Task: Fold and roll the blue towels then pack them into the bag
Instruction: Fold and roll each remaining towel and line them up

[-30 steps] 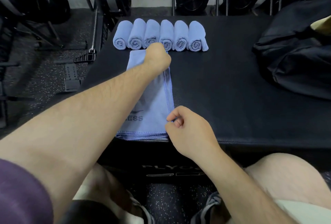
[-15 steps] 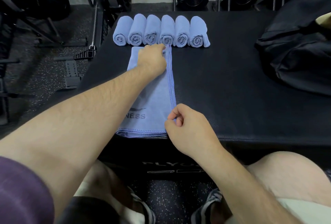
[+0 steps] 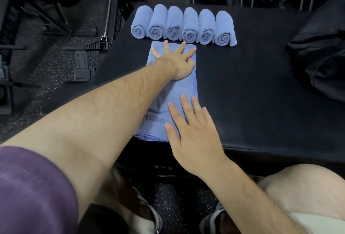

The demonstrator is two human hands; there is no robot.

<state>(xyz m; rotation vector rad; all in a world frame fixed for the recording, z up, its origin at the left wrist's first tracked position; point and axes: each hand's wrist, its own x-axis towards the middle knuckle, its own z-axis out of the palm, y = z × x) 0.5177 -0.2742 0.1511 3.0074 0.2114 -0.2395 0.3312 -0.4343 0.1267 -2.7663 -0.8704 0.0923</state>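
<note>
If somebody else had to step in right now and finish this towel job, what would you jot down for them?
Left hand: flat, fingers spread, pressing the far end of the folded towel.
Right hand: flat on its near right corner.
Done: six rolled towels in a row just beyond it on the black platform.
Left: roll this towel, then pack all into the black bag, at the right edge. Nothing looks packed yet.
</note>
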